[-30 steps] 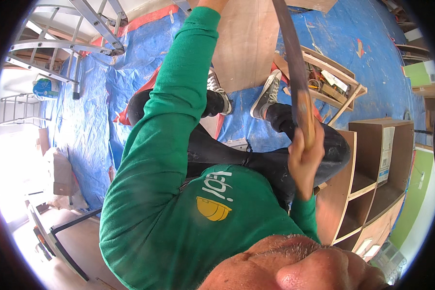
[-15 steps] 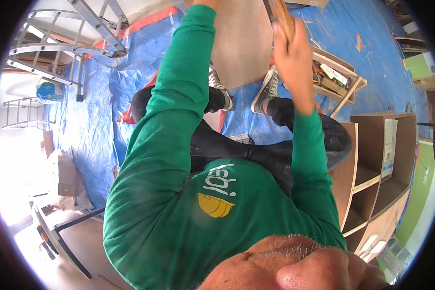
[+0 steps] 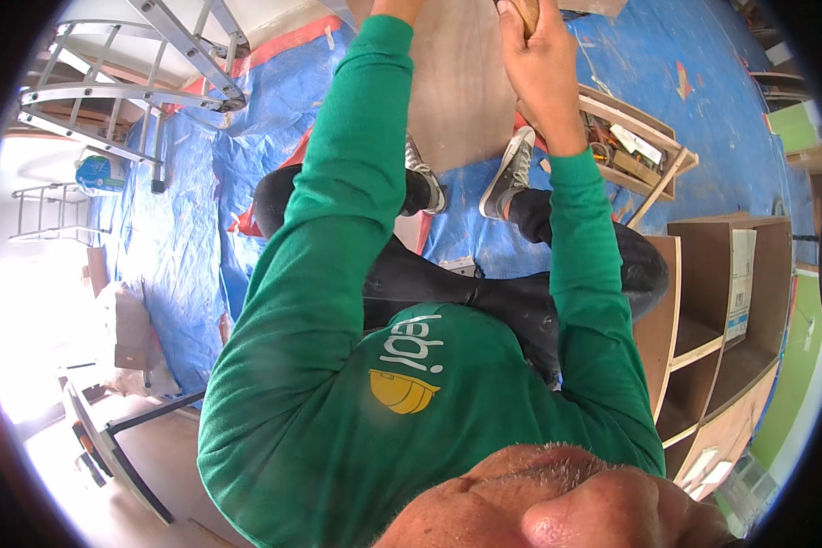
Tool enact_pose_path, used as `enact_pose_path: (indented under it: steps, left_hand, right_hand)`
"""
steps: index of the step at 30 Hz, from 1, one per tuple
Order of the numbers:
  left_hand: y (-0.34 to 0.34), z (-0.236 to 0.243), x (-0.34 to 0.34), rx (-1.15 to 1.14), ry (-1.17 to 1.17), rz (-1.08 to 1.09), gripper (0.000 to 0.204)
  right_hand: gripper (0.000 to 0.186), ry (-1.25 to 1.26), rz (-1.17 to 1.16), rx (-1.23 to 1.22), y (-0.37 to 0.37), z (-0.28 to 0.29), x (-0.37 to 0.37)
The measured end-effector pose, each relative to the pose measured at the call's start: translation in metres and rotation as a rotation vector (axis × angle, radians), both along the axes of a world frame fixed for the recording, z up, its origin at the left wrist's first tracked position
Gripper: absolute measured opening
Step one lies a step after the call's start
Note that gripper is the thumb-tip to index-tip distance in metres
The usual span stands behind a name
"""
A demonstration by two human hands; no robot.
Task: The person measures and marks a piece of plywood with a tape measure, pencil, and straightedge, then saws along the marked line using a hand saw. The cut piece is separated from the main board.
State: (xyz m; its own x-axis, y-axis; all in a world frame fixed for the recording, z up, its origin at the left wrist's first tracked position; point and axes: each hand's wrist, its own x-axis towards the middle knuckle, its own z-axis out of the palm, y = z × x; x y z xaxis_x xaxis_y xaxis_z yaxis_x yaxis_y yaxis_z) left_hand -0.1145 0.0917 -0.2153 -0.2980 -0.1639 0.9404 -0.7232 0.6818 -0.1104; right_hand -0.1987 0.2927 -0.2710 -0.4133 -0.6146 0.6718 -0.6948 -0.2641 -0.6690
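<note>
My right hand [image 3: 543, 78] is closed around a wooden-handled tool [image 3: 525, 13] at the upper edge of the view; the tool's far end is cut off, so its kind does not show. Of my left hand [image 3: 400, 7] only the part by the wrist appears at the top, and its fingers lie outside the picture. Between my two hands and beyond my shoes stretches a flat greyish-brown board [image 3: 461, 100]. I sit low with my knees spread, both arms reaching forward over it.
An open wooden tool tray [image 3: 644, 137] with assorted tools lies to the right. Nearer stands a wooden shelf unit [image 3: 703, 301]. Blue plastic sheeting [image 3: 187, 256] covers the floor. Metal ladders [image 3: 137, 91] and a blue-and-white bucket [image 3: 99, 172] stand at the left.
My right hand has drawn up and slightly left, and the tool has gone mostly out of the frame. The left arm has barely shifted.
</note>
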Motion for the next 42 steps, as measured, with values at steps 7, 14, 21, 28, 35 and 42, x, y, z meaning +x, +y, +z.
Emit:
enact_pose_path:
  steps: [7, 14, 21, 28, 35, 42]
  left_hand:
    - [-0.016, -0.006, -0.002, 0.076, -0.017, 0.007, 0.020]
    - [-0.010, -0.013, -0.010, -0.065, 0.127, 0.011, 0.019]
    - [0.004, 0.001, 0.001, -0.032, 0.057, -0.047, 0.020]
    - [-0.011, -0.007, 0.001, 0.011, -0.006, -0.012, 0.019]
    - [-0.012, -0.013, -0.013, -0.047, 0.106, 0.008, 0.018]
    - [-0.008, -0.005, -0.006, -0.037, 0.054, -0.010, 0.020]
  right_hand:
    - [0.040, -0.072, -0.034, 0.318, 0.154, -0.031, 0.034]
    - [0.035, -0.200, -0.107, 0.490, 0.171, 0.013, 0.043]
    - [0.032, -0.036, 0.026, -0.003, -0.003, -0.005, -0.008]
    - [0.043, -0.214, -0.043, 0.423, 0.200, -0.027, 0.044]
    - [0.033, -0.058, -0.086, 0.283, 0.145, -0.005, 0.024]
    - [0.035, -0.031, -0.020, 0.157, 0.056, -0.030, -0.001]
